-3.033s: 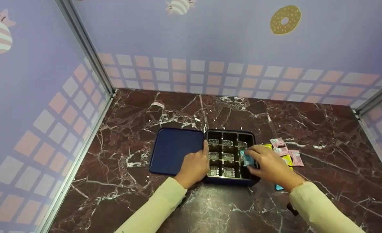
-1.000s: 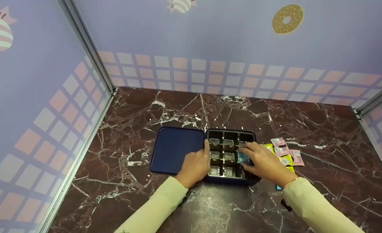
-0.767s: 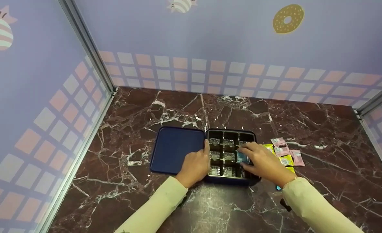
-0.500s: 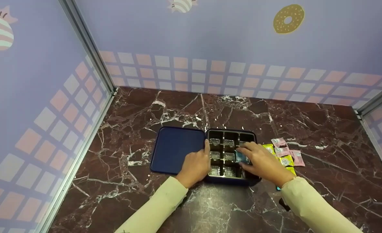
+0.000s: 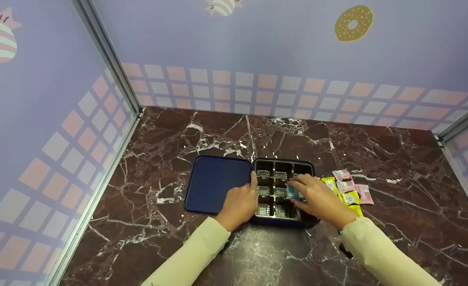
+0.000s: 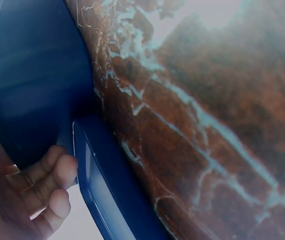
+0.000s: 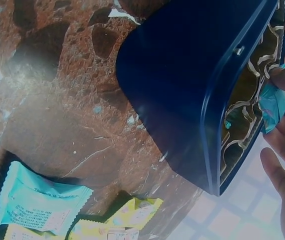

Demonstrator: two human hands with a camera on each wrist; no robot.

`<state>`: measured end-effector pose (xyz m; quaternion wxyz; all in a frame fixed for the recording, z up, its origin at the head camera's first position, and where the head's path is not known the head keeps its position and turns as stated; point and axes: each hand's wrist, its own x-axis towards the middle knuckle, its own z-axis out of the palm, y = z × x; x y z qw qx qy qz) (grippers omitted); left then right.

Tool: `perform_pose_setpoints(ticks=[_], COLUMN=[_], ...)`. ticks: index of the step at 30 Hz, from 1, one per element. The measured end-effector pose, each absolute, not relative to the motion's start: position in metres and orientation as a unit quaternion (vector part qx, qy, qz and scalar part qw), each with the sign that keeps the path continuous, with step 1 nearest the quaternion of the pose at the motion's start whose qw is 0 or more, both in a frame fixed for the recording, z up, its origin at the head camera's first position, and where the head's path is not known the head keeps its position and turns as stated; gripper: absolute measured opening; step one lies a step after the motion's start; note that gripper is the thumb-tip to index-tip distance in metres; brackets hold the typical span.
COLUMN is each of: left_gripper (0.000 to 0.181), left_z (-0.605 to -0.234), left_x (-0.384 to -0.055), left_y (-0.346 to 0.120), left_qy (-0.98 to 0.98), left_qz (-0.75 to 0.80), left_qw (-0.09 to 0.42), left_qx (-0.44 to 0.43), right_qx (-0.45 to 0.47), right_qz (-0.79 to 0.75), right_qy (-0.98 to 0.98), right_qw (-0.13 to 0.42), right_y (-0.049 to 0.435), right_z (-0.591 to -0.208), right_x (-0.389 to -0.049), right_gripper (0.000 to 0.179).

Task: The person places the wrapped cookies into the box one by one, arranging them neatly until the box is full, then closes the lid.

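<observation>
Light-blue packet (image 5: 291, 192) is in the right hand (image 5: 322, 199), pinched between thumb and fingertips; it lies at 9 o'clock from that palm and at about 2–3 o'clock from the left hand (image 5: 239, 203), so the right is clearly nearer. Key relation looks to be packet against the compartments (image 5: 281, 210) below: it sits over the middle row, around the 3 o'clock cell, exposed end pointing 9 o'clock toward the centre cell. Whether it touches a divider, can't tell. Long axis partly hidden by fingers; in the right wrist view the visible part is crumpled and runs roughly 1 to 7 o'clock of that frame, full axis unclear. Around it, the box (image 5: 281, 222) stands uncovered, three by three cells. Left hand has its index finger straight along the box's 9 o'clock rim, other fingers loosely bent, nothing seen gripped. Lid (image 5: 218, 184) lies flat just beside the box, at its 9 o'clock. At 3 o'clock of the box, on the tabletop (image 5: 265, 262), yellow packets (image 5: 349, 197) and pink packets (image 5: 364, 194) lie bunched, overlapping in places; right wrist view adds a second blue packet (image 7: 42, 197) next to yellow ones.
</observation>
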<state>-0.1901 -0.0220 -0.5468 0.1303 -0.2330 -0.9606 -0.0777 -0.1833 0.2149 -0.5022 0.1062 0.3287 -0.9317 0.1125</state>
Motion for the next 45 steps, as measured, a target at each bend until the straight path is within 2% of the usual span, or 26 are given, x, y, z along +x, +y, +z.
perform_pose_setpoints(ticks=[7, 14, 32, 45], left_gripper=[0.062, 0.058, 0.061, 0.057], left_z=[-0.546, -0.547, -0.547, -0.547], left_x=[-0.19, -0.189, -0.189, -0.189], left_y=[-0.022, -0.023, -0.022, -0.021], left_qy=[-0.963, -0.959, -0.961, -0.96], left_qz=[-0.067, -0.073, -0.079, -0.083], left_qw=[0.116, 0.14, 0.124, 0.135], left_qx=[-0.234, -0.236, -0.234, -0.231], right_qx=[0.336, 0.345, 0.328, 0.328], right_qz=[0.101, 0.107, 0.097, 0.094], right_qy=[-0.929, -0.923, -0.931, -0.929], right_qw=[0.119, 0.135, 0.127, 0.143], right_y=[0.211, 0.21, 0.202, 0.196], right_z=[-0.504, -0.508, -0.507, -0.511], right_x=[-0.186, -0.188, -0.189, -0.192], right_gripper=[0.043, 0.043, 0.043, 0.044])
